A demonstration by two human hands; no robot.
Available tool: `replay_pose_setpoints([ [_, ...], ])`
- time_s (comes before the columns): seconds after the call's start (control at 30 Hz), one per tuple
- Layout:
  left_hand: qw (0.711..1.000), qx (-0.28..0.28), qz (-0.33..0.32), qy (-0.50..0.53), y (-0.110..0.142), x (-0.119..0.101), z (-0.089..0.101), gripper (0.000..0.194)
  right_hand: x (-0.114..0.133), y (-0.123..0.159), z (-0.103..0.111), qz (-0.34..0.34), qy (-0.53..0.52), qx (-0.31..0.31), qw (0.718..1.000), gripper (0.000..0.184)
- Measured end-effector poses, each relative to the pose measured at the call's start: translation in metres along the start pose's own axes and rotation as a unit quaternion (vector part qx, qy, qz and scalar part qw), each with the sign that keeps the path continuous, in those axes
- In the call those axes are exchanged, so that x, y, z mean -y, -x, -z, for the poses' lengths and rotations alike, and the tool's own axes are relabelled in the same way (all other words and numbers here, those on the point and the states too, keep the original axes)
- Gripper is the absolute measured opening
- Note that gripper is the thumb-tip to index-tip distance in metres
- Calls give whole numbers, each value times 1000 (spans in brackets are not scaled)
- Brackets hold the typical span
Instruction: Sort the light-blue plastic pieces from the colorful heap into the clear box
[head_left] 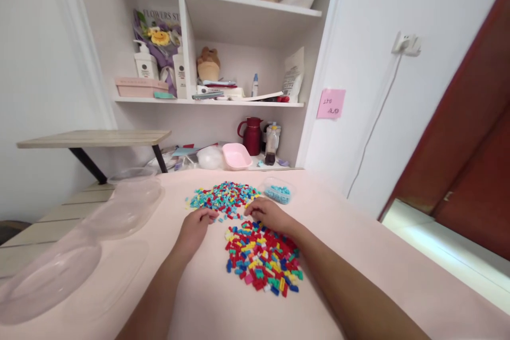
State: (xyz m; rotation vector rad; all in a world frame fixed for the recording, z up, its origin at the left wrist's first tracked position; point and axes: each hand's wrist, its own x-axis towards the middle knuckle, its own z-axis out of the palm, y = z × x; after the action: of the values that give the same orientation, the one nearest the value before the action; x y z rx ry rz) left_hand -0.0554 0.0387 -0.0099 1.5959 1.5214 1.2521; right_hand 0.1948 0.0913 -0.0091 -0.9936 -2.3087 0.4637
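Two heaps of small toy bricks lie on the pink tabletop. In the far heap (225, 195), light blue, red, yellow and dark blue pieces mix. Red, yellow, green and blue bricks make up the near heap (263, 260). My left hand (195, 231) rests at the near left edge of the far heap, its fingers curled together by a few loose bricks. Between the two heaps is my right hand (271, 215), fingers bent down and closed at the bricks. Whatever either hand's fingertips hold is too small to make out. A clear plastic box (292, 191) of light blue bricks stands just beyond my right hand.
Clear plastic containers (123, 212) line the table's left side. At the back are a pink tray (237, 156), a dark red jug (252, 136) and a bottle (271, 146). A small raised wooden shelf (95, 138) stands at the left; cabinet shelves (247, 103) rise behind.
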Motion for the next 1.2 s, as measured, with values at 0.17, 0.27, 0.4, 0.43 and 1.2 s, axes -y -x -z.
replay_pose_setpoints([
  [0.17,1000,0,7,-10,0,-3,1,31,5,0,3,3,9,-8,1000,32],
  [0.27,1000,0,7,-17,-1,-2,2,32,6,0,4,1,24,-8,1000,33],
  [0.4,1000,0,6,-25,-2,-1,2,31,8,5,9,-8,-35,40,999,35],
  [0.43,1000,1,6,-27,-2,-2,2,31,9,6,11,-11,-61,54,997,35],
  [1.2,1000,-9,2,-21,0,-6,2,28,18,-7,-11,-45,43,-55,997,10],
])
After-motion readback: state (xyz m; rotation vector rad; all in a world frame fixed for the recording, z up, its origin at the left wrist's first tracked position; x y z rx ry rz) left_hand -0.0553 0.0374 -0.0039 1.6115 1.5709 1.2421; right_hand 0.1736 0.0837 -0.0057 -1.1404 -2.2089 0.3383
